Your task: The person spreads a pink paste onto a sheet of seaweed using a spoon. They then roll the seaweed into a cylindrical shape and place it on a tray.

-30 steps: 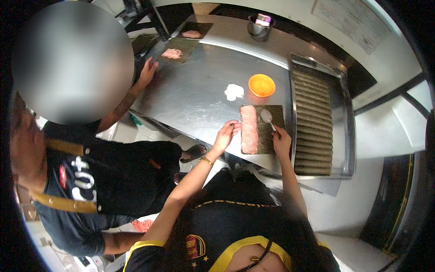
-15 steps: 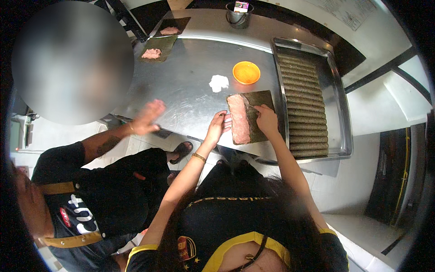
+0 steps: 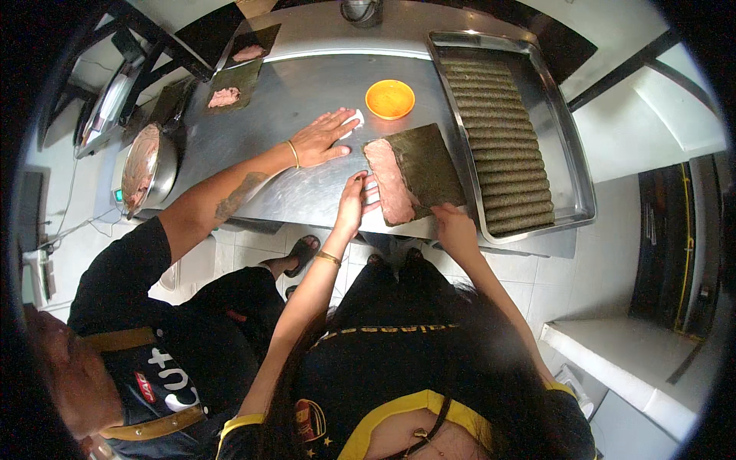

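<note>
A dark green seaweed sheet (image 3: 431, 162) lies in front of me on the steel table, tilted a little. A long strip of pink meat paste (image 3: 392, 184) covers its left side. My left hand (image 3: 354, 203) is beside the strip's left edge, fingers stretched out and apart, nothing seen in them. My right hand (image 3: 455, 228) is closed at the sheet's lower right edge, fingers pinched. A thin thing seems to reach from it toward the paste, too small to make out.
A co-worker's hand (image 3: 322, 142) presses a white cloth (image 3: 353, 123) left of the sheet, near an orange bowl (image 3: 389, 100). On the right, a metal tray (image 3: 573, 172) holds several seaweed rolls (image 3: 502, 138). A steel bowl (image 3: 165, 165) with pink paste stands far left.
The co-worker's hand has come in over the table and onto the cloth. My right hand has drawn back from the paste to the sheet's near right edge. My left stays beside the strip.
</note>
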### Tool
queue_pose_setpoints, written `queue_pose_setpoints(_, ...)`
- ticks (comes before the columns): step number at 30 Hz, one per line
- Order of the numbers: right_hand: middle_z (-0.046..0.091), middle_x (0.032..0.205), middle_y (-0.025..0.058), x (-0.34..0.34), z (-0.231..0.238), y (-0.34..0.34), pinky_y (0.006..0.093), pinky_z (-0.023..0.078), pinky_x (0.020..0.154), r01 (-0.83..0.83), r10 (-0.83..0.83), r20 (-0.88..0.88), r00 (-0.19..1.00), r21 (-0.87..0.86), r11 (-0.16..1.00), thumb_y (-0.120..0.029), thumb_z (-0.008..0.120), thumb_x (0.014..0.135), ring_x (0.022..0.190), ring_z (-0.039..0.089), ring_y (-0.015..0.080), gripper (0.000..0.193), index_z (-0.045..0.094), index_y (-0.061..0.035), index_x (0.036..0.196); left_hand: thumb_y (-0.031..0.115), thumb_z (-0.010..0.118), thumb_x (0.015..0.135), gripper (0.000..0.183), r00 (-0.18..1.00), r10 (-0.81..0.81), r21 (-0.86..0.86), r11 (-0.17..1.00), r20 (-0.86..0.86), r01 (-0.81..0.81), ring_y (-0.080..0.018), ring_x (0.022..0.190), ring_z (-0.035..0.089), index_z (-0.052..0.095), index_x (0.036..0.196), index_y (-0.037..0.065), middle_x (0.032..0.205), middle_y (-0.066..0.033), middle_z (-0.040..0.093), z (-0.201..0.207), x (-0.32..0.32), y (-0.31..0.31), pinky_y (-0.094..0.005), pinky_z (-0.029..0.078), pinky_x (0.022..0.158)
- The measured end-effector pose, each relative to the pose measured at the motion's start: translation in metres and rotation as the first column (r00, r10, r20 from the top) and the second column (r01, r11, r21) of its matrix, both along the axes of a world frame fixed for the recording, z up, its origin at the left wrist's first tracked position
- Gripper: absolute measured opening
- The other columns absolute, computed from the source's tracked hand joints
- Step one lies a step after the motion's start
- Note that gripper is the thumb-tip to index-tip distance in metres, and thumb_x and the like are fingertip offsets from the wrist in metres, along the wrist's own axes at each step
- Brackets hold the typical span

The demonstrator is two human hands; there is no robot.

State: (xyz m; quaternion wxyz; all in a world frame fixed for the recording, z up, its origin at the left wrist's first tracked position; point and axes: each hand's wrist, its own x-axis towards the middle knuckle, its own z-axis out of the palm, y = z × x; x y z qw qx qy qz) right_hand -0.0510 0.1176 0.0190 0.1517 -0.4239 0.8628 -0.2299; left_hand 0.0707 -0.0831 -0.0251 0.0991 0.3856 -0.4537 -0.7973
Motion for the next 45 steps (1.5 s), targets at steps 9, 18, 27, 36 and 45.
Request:
queue_pose_setpoints(9,0.058,0.092,0.0122,0.006,0.031,0.040,0.0412,0.049,0.068,0.021,-0.029,0.178,0.984,0.049,0.999,0.000,0.053,0.070,0.080,0.060,0.0341,0.034,0.063,-0.0073,0.102,0.040,0.032,0.095,0.047,1.000,0.011,-0.033,0.999,0.030,-0.010,-0.0217,0.110,0.051,0.037,0.129,0.007,0.127,-0.0087,0.048,-0.004,0.003,0.001,-0.0356,0.044,0.088)
queue_pose_setpoints(18,0.057,0.091,0.0115,0.015,0.004,-0.001,0.0398,0.048,0.067,0.088,-0.098,-0.110,0.989,-0.091,0.992,0.004,0.049,0.072,0.079,0.059,0.0316,0.039,0.061,-0.0075,0.107,0.043,0.032,0.094,0.049,0.987,-0.095,-0.011,0.995,0.131,0.097,-0.0185,0.101,0.057,0.041,0.126,0.007,0.119,-0.0078,0.056,0.016,0.020,0.015,-0.0301,0.042,0.087)
queue_pose_setpoints(27,0.055,0.089,0.0093,0.041,0.012,-0.018,0.0357,0.047,0.071,-0.069,0.107,-0.230,0.967,0.167,0.984,0.001,0.051,0.070,0.083,0.058,0.0281,0.036,0.060,-0.0066,0.104,0.037,0.027,0.097,0.045,0.996,-0.067,0.070,0.996,0.066,0.063,-0.0199,0.099,0.059,0.040,0.127,0.005,0.117,-0.0097,0.057,0.008,0.024,0.016,-0.0315,0.045,0.086)
queue_pose_setpoints(36,0.054,0.092,0.0116,0.029,0.031,0.010,0.0402,0.048,0.074,0.061,-0.059,-0.043,0.997,0.053,0.997,0.000,0.053,0.069,0.086,0.057,0.0310,0.040,0.058,-0.0078,0.108,0.039,0.028,0.097,0.048,0.995,-0.086,0.093,0.992,0.055,0.080,-0.0218,0.100,0.060,0.038,0.128,0.004,0.119,-0.0113,0.056,0.009,0.025,0.015,-0.0321,0.046,0.087)
queue_pose_setpoints(45,0.054,0.090,0.0108,0.026,0.040,0.023,0.0403,0.048,0.072,-0.020,0.016,0.147,0.989,0.029,0.999,0.002,0.050,0.071,0.081,0.057,0.0313,0.040,0.060,-0.0099,0.107,0.037,0.028,0.097,0.046,0.991,-0.126,0.114,0.986,0.048,0.120,-0.0225,0.098,0.061,0.039,0.127,0.004,0.118,-0.0117,0.056,0.011,0.030,0.014,-0.0321,0.047,0.086)
